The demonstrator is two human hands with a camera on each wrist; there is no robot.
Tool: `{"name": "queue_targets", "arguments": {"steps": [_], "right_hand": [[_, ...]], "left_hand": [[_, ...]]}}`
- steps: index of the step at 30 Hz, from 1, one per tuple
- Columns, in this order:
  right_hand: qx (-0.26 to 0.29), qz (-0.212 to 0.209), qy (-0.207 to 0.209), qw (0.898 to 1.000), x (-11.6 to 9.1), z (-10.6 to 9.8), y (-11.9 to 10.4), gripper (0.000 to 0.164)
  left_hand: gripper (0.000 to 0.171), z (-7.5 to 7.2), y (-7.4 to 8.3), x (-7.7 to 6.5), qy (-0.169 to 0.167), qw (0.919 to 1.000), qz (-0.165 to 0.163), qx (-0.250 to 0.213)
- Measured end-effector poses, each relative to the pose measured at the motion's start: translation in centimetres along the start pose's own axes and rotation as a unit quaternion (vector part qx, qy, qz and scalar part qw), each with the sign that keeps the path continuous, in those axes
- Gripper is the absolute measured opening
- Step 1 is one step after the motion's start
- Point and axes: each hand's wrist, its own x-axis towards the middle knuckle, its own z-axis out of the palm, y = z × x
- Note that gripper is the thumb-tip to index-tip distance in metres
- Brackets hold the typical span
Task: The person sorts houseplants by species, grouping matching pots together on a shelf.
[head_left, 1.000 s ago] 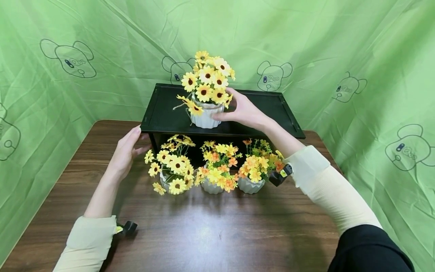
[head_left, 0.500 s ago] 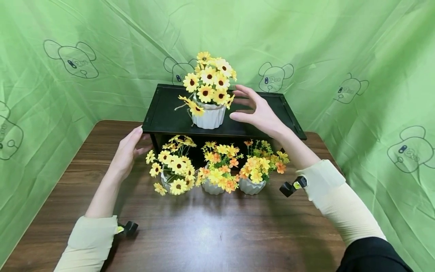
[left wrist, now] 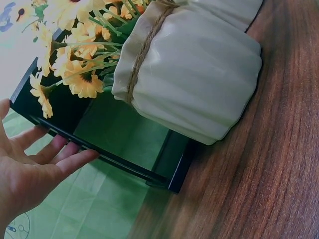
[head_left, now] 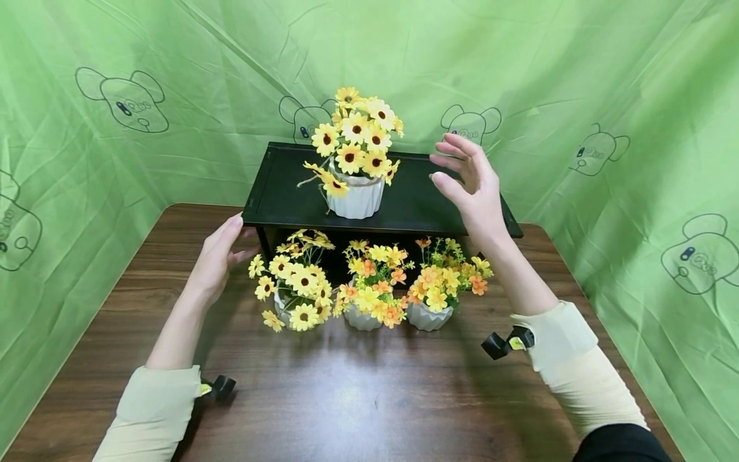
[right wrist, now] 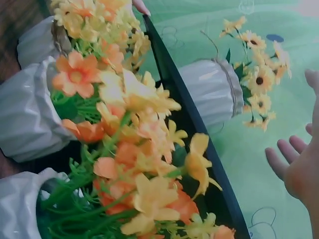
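Observation:
A white ribbed pot of yellow dark-centred flowers (head_left: pixel 355 196) stands upright on top of a black shelf (head_left: pixel 277 186). To its right, apart from it, my right hand (head_left: pixel 476 186) hovers over the shelf with fingers spread, holding nothing. My left hand (head_left: pixel 216 260) touches the shelf's left end; its thumb is at the top corner. In the left wrist view, the straight fingers (left wrist: pixel 82 158) rest against the side bar. On the table in front of the shelf stand a pot of yellow flowers (head_left: pixel 300 280) and two pots of yellow-and-orange flowers, a middle one (head_left: pixel 369 298) and a right one (head_left: pixel 430 314).
Everything stands on a brown wood-grain table (head_left: pixel 346 398). A green cloth (head_left: pixel 231 51) with bear-head outlines hangs behind and at both sides. Small black cameras are worn on both wrists, a left one (head_left: pixel 222 388) and a right one (head_left: pixel 496 345).
My right hand has let go of the white pot on the shelf and drawn away to the right. The left hand stays at the shelf's left end; the pots have not moved.

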Motion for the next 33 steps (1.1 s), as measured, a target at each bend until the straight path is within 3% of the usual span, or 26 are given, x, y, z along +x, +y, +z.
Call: {"name": "queue_targets", "arguments": {"steps": [5,10,24,33], "right_hand": [[0.039,-0.043,0.044,0.997,-1.3,1.0,-0.7,0.038],[0.055,-0.057,0.041,0.996,-2.7,2.2,-1.0,0.023],[0.057,-0.032,-0.102,0.993,-6.9,6.7,-0.8,0.026],[0.051,-0.048,-0.202,0.977,-8.7,9.4,-0.8,0.031]], "left_hand": [[0.049,-0.1,0.0,0.0,0.000,1.0000,0.000,-0.003],[0.048,-0.1,0.0,0.0,0.002,1.0000,-0.001,-0.003],[0.048,0.0,0.0,0.0,0.001,1.0000,-0.003,-0.008],[0.048,0.0,0.0,0.0,-0.001,1.0000,-0.001,-0.008]]}}
